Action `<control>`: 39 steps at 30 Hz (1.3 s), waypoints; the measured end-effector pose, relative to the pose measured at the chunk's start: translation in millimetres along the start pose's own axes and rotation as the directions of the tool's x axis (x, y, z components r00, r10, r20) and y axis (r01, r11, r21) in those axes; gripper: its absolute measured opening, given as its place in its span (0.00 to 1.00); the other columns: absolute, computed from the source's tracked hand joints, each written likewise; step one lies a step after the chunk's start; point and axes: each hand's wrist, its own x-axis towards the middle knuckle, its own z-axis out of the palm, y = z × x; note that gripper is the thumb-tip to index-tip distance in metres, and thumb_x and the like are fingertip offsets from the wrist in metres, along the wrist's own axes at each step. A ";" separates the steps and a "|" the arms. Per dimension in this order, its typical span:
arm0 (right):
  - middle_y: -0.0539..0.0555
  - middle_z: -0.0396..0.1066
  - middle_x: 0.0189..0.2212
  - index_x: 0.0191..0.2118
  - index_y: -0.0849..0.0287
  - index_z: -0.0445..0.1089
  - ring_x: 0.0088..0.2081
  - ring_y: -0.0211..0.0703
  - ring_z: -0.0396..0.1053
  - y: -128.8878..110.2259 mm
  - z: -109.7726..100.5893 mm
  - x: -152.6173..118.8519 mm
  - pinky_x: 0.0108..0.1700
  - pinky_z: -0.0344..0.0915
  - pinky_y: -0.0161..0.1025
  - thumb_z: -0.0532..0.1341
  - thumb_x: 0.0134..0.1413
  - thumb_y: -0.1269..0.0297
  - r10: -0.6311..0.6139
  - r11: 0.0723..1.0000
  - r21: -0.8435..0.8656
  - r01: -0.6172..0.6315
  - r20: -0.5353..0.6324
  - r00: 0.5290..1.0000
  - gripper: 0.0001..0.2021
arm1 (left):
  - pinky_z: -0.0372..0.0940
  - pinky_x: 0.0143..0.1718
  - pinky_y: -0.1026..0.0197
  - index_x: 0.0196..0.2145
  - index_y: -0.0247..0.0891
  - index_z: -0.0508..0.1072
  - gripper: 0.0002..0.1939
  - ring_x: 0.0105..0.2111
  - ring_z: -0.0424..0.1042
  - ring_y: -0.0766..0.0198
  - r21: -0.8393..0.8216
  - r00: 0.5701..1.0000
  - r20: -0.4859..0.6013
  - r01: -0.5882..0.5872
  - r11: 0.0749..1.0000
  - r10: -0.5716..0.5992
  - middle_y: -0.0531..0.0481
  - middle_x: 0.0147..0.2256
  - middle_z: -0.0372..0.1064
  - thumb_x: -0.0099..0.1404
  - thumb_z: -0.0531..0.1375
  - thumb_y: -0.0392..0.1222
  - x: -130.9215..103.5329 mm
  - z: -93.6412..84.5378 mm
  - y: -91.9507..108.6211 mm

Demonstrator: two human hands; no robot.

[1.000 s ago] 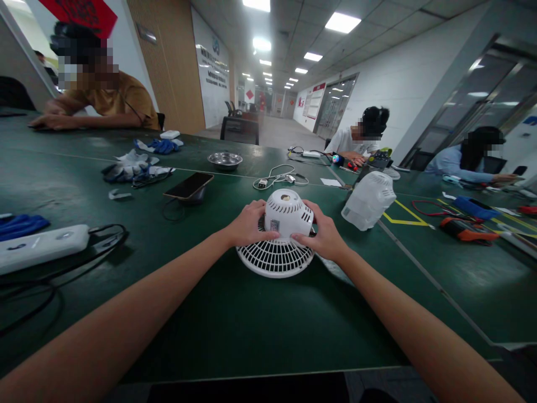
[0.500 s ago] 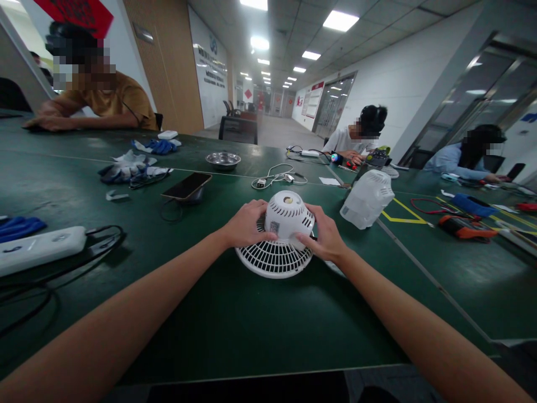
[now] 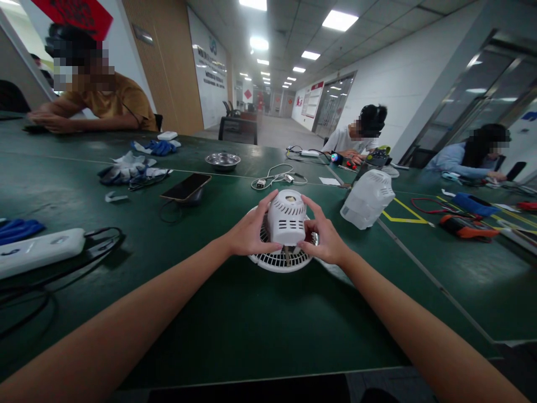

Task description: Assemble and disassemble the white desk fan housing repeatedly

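Note:
A white fan motor housing (image 3: 287,219) with slotted vents and a round hole on top stands over a round white fan grille (image 3: 279,263), which lies on the green table. My left hand (image 3: 254,228) is closed around the housing's left side, thumb at its lower edge. On the other side my right hand (image 3: 319,232) grips it with fingers near the top and thumb low. Between the thumbs, below the housing, a gap shows some small parts that I cannot make out. The grille's far side is mostly hidden by the housing and hands.
Right of my hands stands a translucent white plastic container (image 3: 367,200). A phone (image 3: 187,186), a metal bowl (image 3: 222,161), a white cable (image 3: 279,177) and gloves (image 3: 128,168) lie farther off. At left is a power strip (image 3: 42,251); at right, an orange multimeter (image 3: 469,228). Several people sit around the table.
The housing has turned, so its slotted side now faces me instead of the label. Both hands have shifted their grip upward on it, and the grille has moved slightly right.

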 end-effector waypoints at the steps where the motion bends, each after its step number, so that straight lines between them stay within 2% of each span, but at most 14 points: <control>1: 0.48 0.74 0.29 0.74 0.46 0.35 0.27 0.47 0.73 -0.7 -1.2 0.5 0.32 0.74 0.48 0.68 0.52 0.55 -0.002 1.000 0.007 0.002 0.015 1.000 0.52 | 0.57 0.64 0.31 0.74 0.48 0.30 0.67 0.65 0.60 0.31 0.001 1.000 -0.012 -0.027 1.000 0.027 0.32 0.71 0.48 0.54 0.71 0.58 0.7 0.8 -1.3; 5: 0.46 0.72 0.28 0.72 0.46 0.38 0.26 0.44 0.72 -2.4 -3.4 1.5 0.31 0.72 0.43 0.69 0.50 0.61 0.001 1.000 0.029 -0.003 0.046 0.999 0.50 | 0.60 0.61 0.31 0.74 0.50 0.35 0.65 0.62 0.63 0.31 0.048 0.993 -0.047 -0.106 0.993 0.108 0.34 0.70 0.49 0.52 0.73 0.55 2.9 2.4 -6.1; 12: 0.46 0.73 0.29 0.70 0.45 0.43 0.26 0.42 0.72 -10.4 -3.1 3.0 0.31 0.71 0.41 0.70 0.46 0.68 0.047 0.999 0.024 -0.048 0.047 0.998 0.49 | 0.66 0.56 0.35 0.71 0.50 0.43 0.58 0.56 0.69 0.36 0.070 0.994 -0.068 -0.082 0.994 0.086 0.35 0.66 0.58 0.52 0.72 0.53 1.3 0.8 -3.1; 17: 0.46 0.74 0.29 0.70 0.47 0.44 0.26 0.42 0.72 -15.3 -3.8 3.9 0.31 0.71 0.41 0.69 0.45 0.67 0.073 0.997 -0.032 -0.072 0.037 0.997 0.49 | 0.67 0.54 0.35 0.71 0.49 0.44 0.57 0.55 0.70 0.37 0.063 0.994 -0.063 -0.083 0.995 0.087 0.34 0.65 0.59 0.53 0.72 0.54 1.0 0.1 -1.5; 23: 0.46 0.74 0.29 0.70 0.47 0.44 0.26 0.41 0.72 -12.7 -2.9 3.1 0.30 0.70 0.40 0.69 0.45 0.68 0.087 0.996 -0.014 -0.086 0.033 0.996 0.49 | 0.67 0.55 0.34 0.71 0.49 0.43 0.57 0.55 0.71 0.36 0.091 0.995 -0.039 -0.087 0.992 0.090 0.34 0.65 0.59 0.54 0.71 0.56 2.1 -1.4 -6.7; 27: 0.46 0.74 0.30 0.69 0.47 0.44 0.27 0.41 0.71 -11.7 -3.5 2.7 0.31 0.71 0.41 0.69 0.47 0.67 0.081 0.997 -0.002 -0.081 0.051 0.995 0.48 | 0.66 0.57 0.32 0.72 0.50 0.41 0.58 0.59 0.67 0.34 0.087 0.996 -0.005 -0.085 0.993 0.086 0.33 0.68 0.54 0.55 0.70 0.59 1.5 -2.2 -10.0; 33: 0.51 0.75 0.37 0.71 0.44 0.40 0.29 0.42 0.72 -6.7 -2.9 2.5 0.32 0.72 0.42 0.69 0.50 0.64 0.021 1.000 0.003 -0.021 0.065 0.998 0.49 | 0.59 0.63 0.30 0.74 0.50 0.34 0.66 0.64 0.61 0.30 0.112 0.995 0.003 -0.102 0.988 0.103 0.33 0.71 0.48 0.53 0.72 0.62 -0.8 -0.6 -16.0; 39: 0.54 0.75 0.40 0.73 0.44 0.36 0.31 0.45 0.72 -5.7 -1.8 0.8 0.34 0.73 0.47 0.71 0.52 0.52 0.013 0.999 -0.035 -0.011 0.060 0.998 0.52 | 0.58 0.63 0.28 0.75 0.49 0.32 0.69 0.65 0.59 0.28 0.138 0.996 0.010 -0.094 0.986 0.093 0.34 0.72 0.45 0.50 0.71 0.66 -3.4 1.1 -21.3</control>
